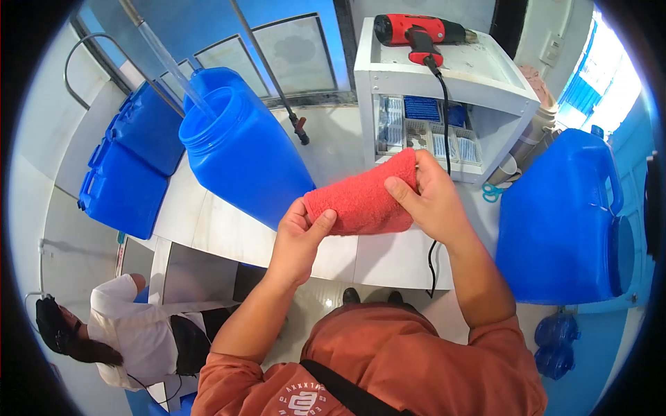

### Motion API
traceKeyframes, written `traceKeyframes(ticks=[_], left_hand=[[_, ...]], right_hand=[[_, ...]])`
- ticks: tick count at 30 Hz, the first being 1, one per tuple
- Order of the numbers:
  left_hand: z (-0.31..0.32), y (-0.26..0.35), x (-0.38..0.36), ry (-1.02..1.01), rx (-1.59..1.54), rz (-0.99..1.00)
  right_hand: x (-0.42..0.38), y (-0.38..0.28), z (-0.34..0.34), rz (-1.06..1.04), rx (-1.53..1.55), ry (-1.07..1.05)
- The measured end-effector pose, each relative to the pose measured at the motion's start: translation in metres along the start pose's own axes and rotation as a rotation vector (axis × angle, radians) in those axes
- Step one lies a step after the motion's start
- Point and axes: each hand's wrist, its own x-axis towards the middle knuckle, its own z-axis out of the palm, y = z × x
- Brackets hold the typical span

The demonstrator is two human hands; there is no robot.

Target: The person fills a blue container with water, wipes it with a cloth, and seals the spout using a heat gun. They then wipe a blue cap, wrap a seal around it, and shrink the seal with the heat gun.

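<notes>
I hold a folded red towel (361, 197) above the white counter (229, 229) with both hands. My left hand (298, 239) grips its left end, thumb on top. My right hand (430, 197) clasps its right end, fingers wrapped over the cloth. Just left of the towel stands a large open-mouthed blue jug (250, 152) with a clear tube (166, 59) running into its opening. A second big blue jug (558, 222) with a handle stands to the right of my right hand.
A white shelf box (444, 90) carries a red heat gun (416, 31) whose black cord hangs down; small packets fill its compartment. Blue scissors (492, 192) lie beside it. Blue canisters (132, 166) lie at left. A person in white (132, 326) sits at lower left.
</notes>
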Motion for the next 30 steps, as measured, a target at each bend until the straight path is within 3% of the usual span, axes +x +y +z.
traceKeyframes(ticks=[4,7,9,11,13,14,15,17,18,19,21,22,24,25,27,28,30], left_hand=[[-0.003,0.003,-0.006,0.143,0.068,0.098],[-0.006,0.016,-0.016,0.155,0.226,0.225],[-0.017,0.025,-0.023,0.118,0.916,0.385],[-0.026,0.034,-0.030,0.108,1.036,0.480],[-0.036,0.042,-0.038,-0.004,1.204,0.621],[-0.050,0.043,-0.041,-0.177,0.962,0.455],[-0.064,0.047,-0.045,-0.184,0.959,0.460],[-0.088,0.054,-0.050,-0.447,0.268,0.062],[-0.105,0.041,-0.041,-0.506,-0.088,0.072],[-0.092,0.039,-0.037,-0.497,-0.090,0.068],[-0.046,0.036,-0.025,0.152,0.098,0.082],[-0.038,0.050,-0.025,0.167,0.102,0.095],[-0.013,0.097,-0.033,0.048,0.755,-0.109],[-0.002,0.121,-0.037,-0.013,1.074,-0.217],[0.006,0.146,-0.042,-0.146,1.693,-0.462],[-0.009,0.141,-0.045,-0.136,1.686,-0.468],[-0.067,0.109,-0.056,0.127,2.040,-0.102]], right_hand=[[-0.002,-0.006,0.003,0.191,0.130,-0.021],[-0.001,-0.023,0.006,0.074,0.026,-0.068],[0.000,-0.038,0.007,0.068,0.064,-0.107],[0.004,-0.050,-0.003,-0.007,-0.665,-0.456],[0.003,-0.052,0.006,0.049,-0.701,-0.442],[0.004,-0.046,0.009,-0.129,-0.631,-0.463],[0.006,-0.045,0.014,-0.305,-0.559,-0.481],[0.027,-0.063,0.033,-0.246,-0.482,-0.643],[0.036,-0.072,0.047,-0.185,-0.466,-0.705],[0.047,-0.075,0.067,-0.182,-0.459,-0.713],[0.067,-0.075,0.105,-0.411,-0.487,-0.627],[0.071,-0.072,0.113,-0.428,-0.480,-0.638],[0.081,-0.062,0.127,-0.676,-0.566,-0.359],[0.087,-0.056,0.126,-0.693,-0.563,-0.369],[0.097,-0.041,0.109,-0.513,-0.491,-0.169],[0.103,-0.033,0.104,-0.516,-0.488,-0.181],[0.123,-0.018,0.101,-0.374,-0.391,-0.055]])
